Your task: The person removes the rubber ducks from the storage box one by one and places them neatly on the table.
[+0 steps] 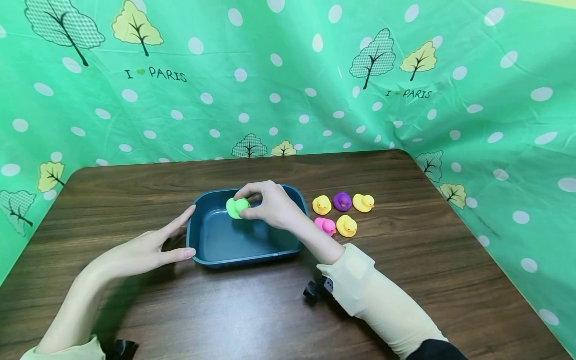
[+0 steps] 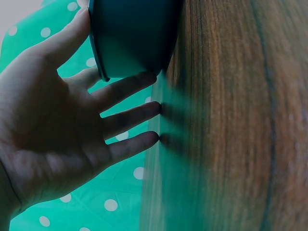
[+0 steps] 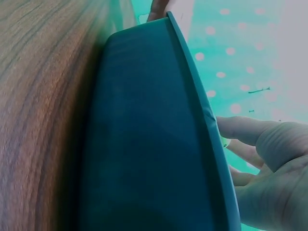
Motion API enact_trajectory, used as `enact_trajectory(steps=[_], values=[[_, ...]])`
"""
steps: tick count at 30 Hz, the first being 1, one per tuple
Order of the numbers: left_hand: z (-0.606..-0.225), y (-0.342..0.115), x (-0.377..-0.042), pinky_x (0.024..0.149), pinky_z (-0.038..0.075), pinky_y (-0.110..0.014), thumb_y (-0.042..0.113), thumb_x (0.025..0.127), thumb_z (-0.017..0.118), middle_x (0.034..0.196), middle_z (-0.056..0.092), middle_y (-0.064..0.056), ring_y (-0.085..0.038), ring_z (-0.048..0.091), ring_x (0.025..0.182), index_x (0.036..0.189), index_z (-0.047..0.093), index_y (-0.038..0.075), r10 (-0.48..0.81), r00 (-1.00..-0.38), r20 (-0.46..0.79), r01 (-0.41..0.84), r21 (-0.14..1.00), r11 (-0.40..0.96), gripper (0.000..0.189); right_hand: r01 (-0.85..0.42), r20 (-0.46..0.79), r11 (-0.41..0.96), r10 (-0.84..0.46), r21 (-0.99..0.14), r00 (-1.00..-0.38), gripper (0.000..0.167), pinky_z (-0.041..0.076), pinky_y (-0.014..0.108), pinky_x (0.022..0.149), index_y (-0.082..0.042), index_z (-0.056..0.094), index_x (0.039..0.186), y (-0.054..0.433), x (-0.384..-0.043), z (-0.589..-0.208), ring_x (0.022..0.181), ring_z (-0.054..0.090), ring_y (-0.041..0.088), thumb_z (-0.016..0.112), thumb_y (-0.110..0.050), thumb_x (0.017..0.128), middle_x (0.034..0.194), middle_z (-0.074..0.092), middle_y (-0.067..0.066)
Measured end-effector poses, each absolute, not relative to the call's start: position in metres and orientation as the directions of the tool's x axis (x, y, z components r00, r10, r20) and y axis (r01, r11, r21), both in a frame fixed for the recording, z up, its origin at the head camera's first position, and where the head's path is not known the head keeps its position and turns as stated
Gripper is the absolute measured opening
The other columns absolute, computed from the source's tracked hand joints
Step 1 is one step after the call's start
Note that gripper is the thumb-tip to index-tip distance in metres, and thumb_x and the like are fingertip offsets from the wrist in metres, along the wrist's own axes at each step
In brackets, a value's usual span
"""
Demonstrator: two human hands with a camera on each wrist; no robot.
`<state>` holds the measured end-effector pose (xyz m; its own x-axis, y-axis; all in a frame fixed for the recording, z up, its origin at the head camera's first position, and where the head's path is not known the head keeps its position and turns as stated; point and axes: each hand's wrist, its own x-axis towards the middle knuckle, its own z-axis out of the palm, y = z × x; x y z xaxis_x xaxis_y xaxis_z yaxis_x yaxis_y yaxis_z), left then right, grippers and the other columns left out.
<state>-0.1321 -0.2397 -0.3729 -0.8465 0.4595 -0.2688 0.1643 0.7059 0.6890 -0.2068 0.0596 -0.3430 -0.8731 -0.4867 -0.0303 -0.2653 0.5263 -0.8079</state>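
A dark blue rectangular tub [image 1: 252, 240] stands on the wooden table. Over its inside, toward the back left, my right hand [image 1: 270, 204] pinches a light green rubber duck [image 1: 236, 208] between thumb and fingers. In the right wrist view the tub's side wall [image 3: 144, 125] hides most of that duck. My left hand [image 1: 144, 249] is at the tub's left end, thumb and index fingertip at the rim, the fingers spread and fairly straight. The left wrist view shows the other fingers [image 2: 130, 120] reaching out under and beside the tub's end wall.
Right of the tub sit several small rubber ducks: a purple one [image 1: 342, 201], a pink one [image 1: 326, 226] and yellow ones, one of them the front yellow duck [image 1: 347, 226]. A green dotted curtain [image 1: 288, 100] hangs behind the brown table [image 1: 252, 310] and along its right side.
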Motion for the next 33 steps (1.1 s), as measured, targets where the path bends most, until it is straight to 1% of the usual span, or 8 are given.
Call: enact_trajectory(steps=[8, 15, 22, 27, 33], values=[[-0.371, -0.240, -0.131, 0.110, 0.041, -0.067, 0.052, 0.100, 0.062, 0.168, 0.026, -0.024, -0.048, 0.029, 0.154, 0.163, -0.007, 0.045, 0.455, -0.849, -0.268, 0.167, 0.681, 0.713, 0.094, -0.274, -0.024, 0.548, -0.474, -0.791, -0.880, 0.027, 0.057, 0.028, 0.087, -0.017, 0.078, 0.114, 0.072, -0.208, -0.339, 0.106, 0.073, 0.017, 0.082, -0.012, 0.087, 0.124, 0.073, 0.004], [-0.372, -0.241, -0.132, 0.111, 0.040, -0.067, 0.054, 0.099, 0.062, 0.172, 0.020, -0.018, -0.046, 0.026, 0.156, 0.163, -0.006, 0.045, 0.460, -0.847, -0.265, 0.173, 0.681, 0.711, 0.094, -0.290, 0.003, 0.567, -0.452, -0.771, -0.892, 0.028, 0.059, 0.033, 0.088, -0.017, 0.078, 0.115, 0.093, -0.209, -0.333, 0.110, 0.073, 0.021, 0.082, -0.013, 0.088, 0.127, 0.072, 0.005], [-0.373, -0.242, -0.132, 0.111, 0.040, -0.068, 0.056, 0.099, 0.061, 0.173, 0.016, -0.014, -0.047, 0.025, 0.156, 0.163, -0.006, 0.045, 0.451, -0.850, -0.273, 0.171, 0.668, 0.725, 0.094, -0.301, 0.025, 0.565, -0.444, -0.768, -0.896, 0.028, 0.062, 0.038, 0.089, -0.016, 0.077, 0.117, 0.111, -0.209, -0.323, 0.112, 0.073, 0.024, 0.080, -0.011, 0.089, 0.127, 0.072, 0.006], [-0.373, -0.242, -0.131, 0.111, 0.041, -0.067, 0.055, 0.099, 0.062, 0.174, 0.015, -0.013, -0.046, 0.025, 0.156, 0.163, -0.005, 0.046, 0.447, -0.852, -0.272, 0.166, 0.669, 0.725, 0.093, -0.305, 0.036, 0.564, -0.437, -0.767, -0.899, 0.029, 0.063, 0.038, 0.085, -0.016, 0.077, 0.117, 0.121, -0.210, -0.319, 0.112, 0.073, 0.025, 0.080, -0.012, 0.089, 0.126, 0.073, 0.006], [-0.372, -0.241, -0.132, 0.110, 0.041, -0.068, 0.058, 0.099, 0.061, 0.174, 0.015, -0.012, -0.047, 0.025, 0.155, 0.163, -0.005, 0.047, 0.436, -0.854, -0.284, 0.156, 0.660, 0.735, 0.092, -0.296, 0.041, 0.565, -0.419, -0.770, -0.907, 0.030, 0.063, 0.037, 0.085, -0.015, 0.076, 0.118, 0.130, -0.211, -0.317, 0.110, 0.073, 0.023, 0.080, -0.012, 0.088, 0.124, 0.073, 0.005]])
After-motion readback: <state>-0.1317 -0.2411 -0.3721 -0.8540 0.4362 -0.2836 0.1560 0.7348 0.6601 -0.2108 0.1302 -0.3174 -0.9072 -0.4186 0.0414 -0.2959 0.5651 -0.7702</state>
